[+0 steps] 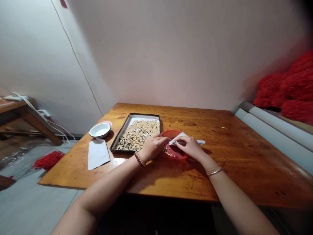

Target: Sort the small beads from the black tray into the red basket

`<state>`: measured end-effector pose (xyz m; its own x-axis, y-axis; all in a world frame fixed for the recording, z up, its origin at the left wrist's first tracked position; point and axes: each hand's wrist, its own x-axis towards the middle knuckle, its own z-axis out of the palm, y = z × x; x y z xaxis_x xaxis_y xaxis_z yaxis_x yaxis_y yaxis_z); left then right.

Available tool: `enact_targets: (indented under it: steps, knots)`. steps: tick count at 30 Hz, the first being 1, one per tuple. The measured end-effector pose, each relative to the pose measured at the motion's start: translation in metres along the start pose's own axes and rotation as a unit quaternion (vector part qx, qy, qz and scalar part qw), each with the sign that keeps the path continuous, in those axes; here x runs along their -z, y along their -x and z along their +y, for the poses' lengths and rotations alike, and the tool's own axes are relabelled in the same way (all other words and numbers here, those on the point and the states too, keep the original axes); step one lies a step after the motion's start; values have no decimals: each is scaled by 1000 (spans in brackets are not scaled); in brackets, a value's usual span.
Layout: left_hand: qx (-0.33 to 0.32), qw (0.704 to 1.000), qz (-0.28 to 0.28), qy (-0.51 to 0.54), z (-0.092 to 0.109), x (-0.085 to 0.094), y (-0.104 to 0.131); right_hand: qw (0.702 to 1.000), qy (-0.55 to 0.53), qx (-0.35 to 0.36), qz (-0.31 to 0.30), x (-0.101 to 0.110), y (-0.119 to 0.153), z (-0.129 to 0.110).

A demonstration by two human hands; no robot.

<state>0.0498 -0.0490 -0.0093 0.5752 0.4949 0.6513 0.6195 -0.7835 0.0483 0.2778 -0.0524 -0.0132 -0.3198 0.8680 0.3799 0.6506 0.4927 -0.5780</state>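
White folded paper piece [181, 135]: smooth, with a narrow end and a broader flap; held above the basket.
Right hand [192, 147]: fingertips pinching the paper.
Left hand [153, 143]: fingers drawn narrowly together beside the paper's narrow end; whether they grip it cannot be told.
Round red plastic mesh basket [171, 133]: contains scattered pale, dark and green grains [168, 151].
Shallow rectangular black-edged tray [124, 129]: a spread of small round grains, mostly pale, darker toward the near left corner.
White dark-rimmed bowl [100, 130]: upright, left of the tray on the brown wooden bench [220, 182].
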Motion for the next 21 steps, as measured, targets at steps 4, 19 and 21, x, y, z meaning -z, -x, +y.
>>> enact_targets:
  steps: [4, 19, 21]
  knots:
    - [6, 1000, -16, -11, -3, -4, 0, 1000, 2, -1, -7, 2, 1, -3]
    - [12, 1000, 2, 6, 3, -11, 2, 999, -24, 24, 18, 1, 0, -5]
    - [16, 1000, 6, 12, 5, -10, 2, 998, -43, 34, 31, 1, 0, -7]
